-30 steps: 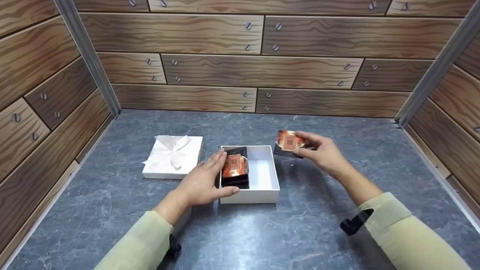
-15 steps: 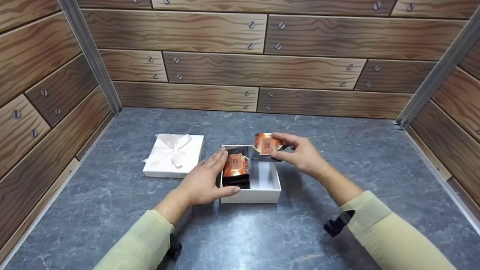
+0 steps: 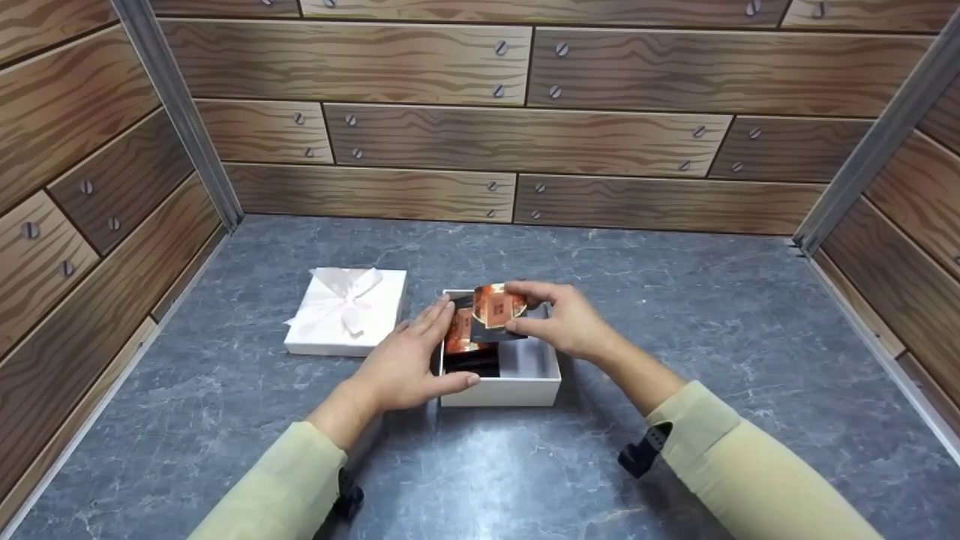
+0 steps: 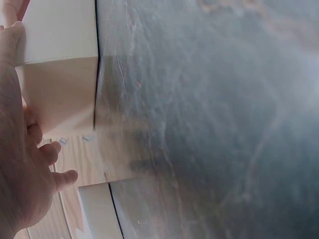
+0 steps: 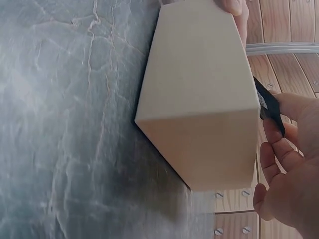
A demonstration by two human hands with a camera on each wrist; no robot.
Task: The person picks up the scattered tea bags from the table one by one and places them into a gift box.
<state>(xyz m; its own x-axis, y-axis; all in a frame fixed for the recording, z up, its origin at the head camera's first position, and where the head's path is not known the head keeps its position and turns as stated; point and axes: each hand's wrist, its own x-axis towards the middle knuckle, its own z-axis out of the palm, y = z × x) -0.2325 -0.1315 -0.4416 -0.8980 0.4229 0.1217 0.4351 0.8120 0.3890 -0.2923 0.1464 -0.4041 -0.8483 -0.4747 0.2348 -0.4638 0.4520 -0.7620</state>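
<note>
Between the thumb and fingers of my right hand (image 3: 566,322) is a flat black-and-orange packet (image 3: 499,306), tilted above the open white box (image 3: 501,391). In the right wrist view, the dark underside of this packet (image 5: 268,107) shows beyond the box rim. The left part of the box holds more black-and-orange packets (image 3: 459,334), partly covered by the raised one. My left hand (image 3: 401,367) rests against the box's left side with fingers extended, its thumb lying along the front rim. From the left wrist, the same hand (image 4: 25,149) appears beside the box wall.
A white lid (image 3: 379,315) with a pale ribbon bow (image 3: 349,300) lies left of the box. All stands on a grey marbled tabletop (image 3: 675,285), enclosed by wood-patterned walls (image 3: 420,142) at the back and sides.
My right hand has carried the packet leftward, from right of the box to above the packets inside. My left hand has stayed in place against the box.
</note>
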